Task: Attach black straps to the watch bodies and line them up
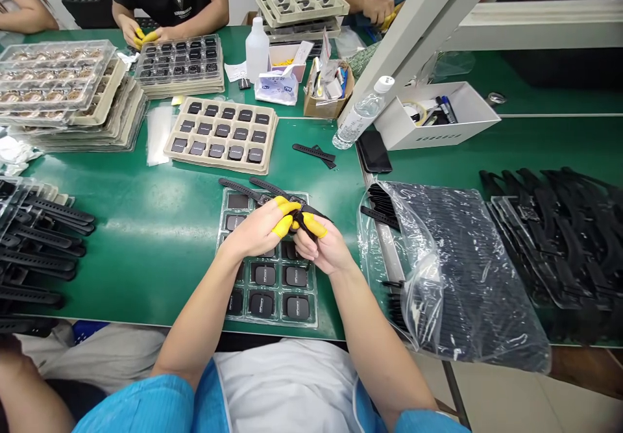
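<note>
Both my hands meet over a clear plastic tray [315, 290] of square black watch bodies [263, 276]. Yellow finger cots cover several fingertips. My left hand [260, 225] pinches a small black watch part [298, 217] from the left. From the right, my right hand [324, 241] grips the same piece, with a dark strap end between thumb and fingers. The fingers hide most of it, so its exact shape is unclear. Just beyond my hands, black watch straps [238, 188] lie across the tray's far rows.
Two loose straps [315, 154] lie ahead. A beige tray of watch bodies [267, 154] stands beyond. At right are a water bottle [357, 115], a phone [374, 152] and a plastic bag of straps [467, 271]. Strapped watches [43, 245] pile up at left. Co-workers sit opposite.
</note>
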Motion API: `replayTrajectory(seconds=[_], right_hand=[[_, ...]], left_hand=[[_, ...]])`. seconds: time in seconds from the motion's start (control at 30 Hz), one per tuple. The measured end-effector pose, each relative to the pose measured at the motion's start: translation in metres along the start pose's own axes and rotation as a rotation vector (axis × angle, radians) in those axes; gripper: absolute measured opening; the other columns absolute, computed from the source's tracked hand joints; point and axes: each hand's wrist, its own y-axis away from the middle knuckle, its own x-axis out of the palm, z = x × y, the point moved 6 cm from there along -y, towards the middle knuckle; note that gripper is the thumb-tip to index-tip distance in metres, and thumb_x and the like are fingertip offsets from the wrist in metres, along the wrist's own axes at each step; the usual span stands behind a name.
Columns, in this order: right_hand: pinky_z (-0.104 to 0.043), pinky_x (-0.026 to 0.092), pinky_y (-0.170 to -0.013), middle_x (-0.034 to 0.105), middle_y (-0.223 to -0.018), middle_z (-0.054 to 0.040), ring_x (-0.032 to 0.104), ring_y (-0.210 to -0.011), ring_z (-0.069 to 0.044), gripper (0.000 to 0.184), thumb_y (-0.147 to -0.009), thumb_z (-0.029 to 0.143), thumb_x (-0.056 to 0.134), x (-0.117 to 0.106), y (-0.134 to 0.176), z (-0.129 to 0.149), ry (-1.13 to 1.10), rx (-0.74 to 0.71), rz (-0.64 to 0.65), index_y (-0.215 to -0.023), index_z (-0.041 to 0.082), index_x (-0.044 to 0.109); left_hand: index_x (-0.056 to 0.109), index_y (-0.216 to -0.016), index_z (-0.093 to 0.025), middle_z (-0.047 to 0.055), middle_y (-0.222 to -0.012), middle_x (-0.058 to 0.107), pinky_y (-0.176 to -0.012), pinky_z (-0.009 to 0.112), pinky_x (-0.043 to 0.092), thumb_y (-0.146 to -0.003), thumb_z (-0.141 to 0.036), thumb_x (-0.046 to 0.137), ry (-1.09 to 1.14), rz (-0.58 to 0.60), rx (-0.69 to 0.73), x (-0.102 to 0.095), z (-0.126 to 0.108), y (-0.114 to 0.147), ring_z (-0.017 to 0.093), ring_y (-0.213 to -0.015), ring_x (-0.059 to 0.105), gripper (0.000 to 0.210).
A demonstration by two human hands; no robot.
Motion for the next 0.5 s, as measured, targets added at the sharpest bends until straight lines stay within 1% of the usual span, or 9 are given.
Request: replayTrajectory(seconds=[0.07,0.13,0.27,0.33,0.5], right_hand=[[-0.018,0.026,-0.035,0.042,-0.045,0.0097,0.026,-0.036,-0.007,0.041,-0.088,0.052,0.082,-0.0014,-0.0006,-0.0002,-0.016,0.007,0.003,-0.082,0.021,0.055],[-0.018,0.026,-0.036,0.044,-0.045,0.0095,0.026,-0.036,-0.007,0.041,-0.088,0.051,0.083,-0.0031,-0.0014,-0.0022,-0.014,0.031,0.001,-0.083,0.021,0.056],[-0.018,0.025,-0.035,0.045,-0.045,0.0089,0.026,-0.036,-0.006,0.045,-0.087,0.055,0.083,-0.0043,-0.0025,-0.0071,0.005,0.072,-0.001,-0.083,0.02,0.056],[-0.018,0.026,-0.035,0.046,-0.044,0.0088,0.027,-0.036,-0.006,0.046,-0.087,0.057,0.083,-0.0038,-0.0026,-0.0078,0.023,0.061,-0.004,-0.083,0.02,0.056],[-0.02,0.03,-0.036,0.048,-0.044,0.0079,0.03,-0.035,-0.008,0.048,-0.089,0.063,0.078,-0.0015,-0.0022,-0.0061,0.109,0.008,-0.007,-0.084,0.02,0.056]], left_hand=[[0.059,-0.14,-0.015,0.015,-0.131,0.066,-0.11,0.042,0.056,-0.103,-0.024,0.039,-0.04,0.012,-0.008,0.0007,-0.0017,-0.0013,0.025,-0.127,0.062,0.042],[0.061,-0.137,-0.013,0.016,-0.126,0.066,-0.107,0.042,0.057,-0.1,-0.023,0.043,-0.106,0.048,-0.032,0.0022,-0.0032,-0.003,0.026,-0.123,0.063,0.042],[0.064,-0.131,-0.012,0.015,-0.119,0.067,-0.104,0.043,0.058,-0.097,-0.021,0.047,-0.196,0.121,-0.078,0.0043,-0.0032,-0.0043,0.027,-0.115,0.064,0.04],[0.063,-0.131,-0.013,0.014,-0.12,0.068,-0.105,0.042,0.057,-0.098,-0.021,0.045,-0.165,0.115,-0.079,0.0035,-0.0021,-0.0037,0.026,-0.116,0.064,0.039],[0.063,-0.131,-0.016,0.013,-0.125,0.068,-0.109,0.042,0.056,-0.104,-0.024,0.038,0.002,0.054,-0.069,0.0003,0.0021,-0.0011,0.024,-0.12,0.064,0.038]])
